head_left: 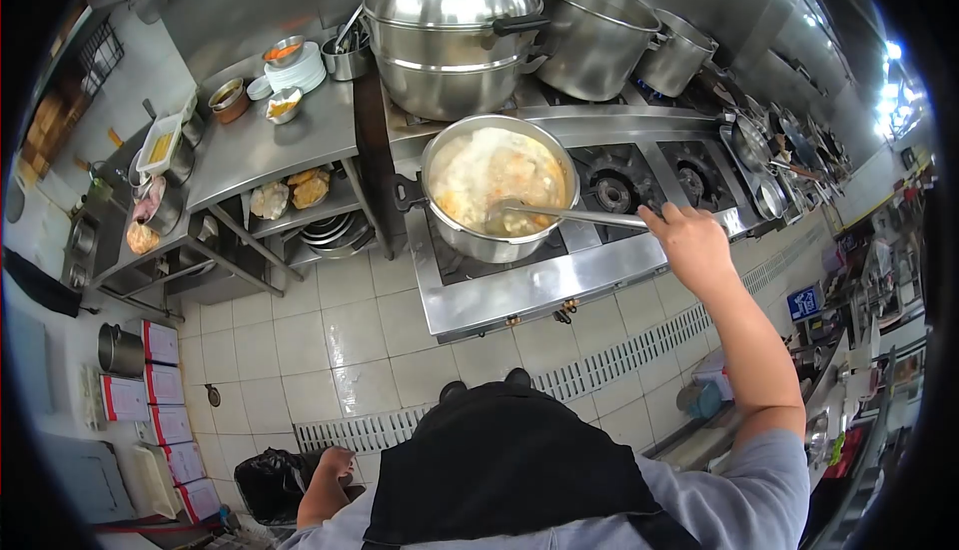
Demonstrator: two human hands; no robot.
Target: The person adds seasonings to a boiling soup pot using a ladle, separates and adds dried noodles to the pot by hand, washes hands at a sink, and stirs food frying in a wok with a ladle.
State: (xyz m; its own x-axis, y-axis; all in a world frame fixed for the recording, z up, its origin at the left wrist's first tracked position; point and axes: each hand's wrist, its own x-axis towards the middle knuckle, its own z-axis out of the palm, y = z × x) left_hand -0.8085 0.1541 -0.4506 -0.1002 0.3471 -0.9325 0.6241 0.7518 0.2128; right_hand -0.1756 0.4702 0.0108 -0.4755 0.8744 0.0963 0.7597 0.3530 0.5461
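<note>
My right hand (689,242) is closed round the end of a long metal ladle handle (609,216). The ladle's round bowl (499,216) dips into a large steel pot (494,246) on the near left burner. Pale, foamy liquid with orange-yellow patches (499,170) fills much of that pot, and what lies below its surface is hidden. Down at my left side hangs my left hand (338,462), its fingers curled in, with nothing visible in them. It is beside a bin lined with a black bag (270,485).
A big lidded steamer pot (450,40) and two tall pots (594,45) (676,55) stand behind. Left of the stove, a steel table (225,175) bears bowls and stacked plates (297,72). Pans (749,140) crowd the right. A floor drain grate (589,375) runs by my feet.
</note>
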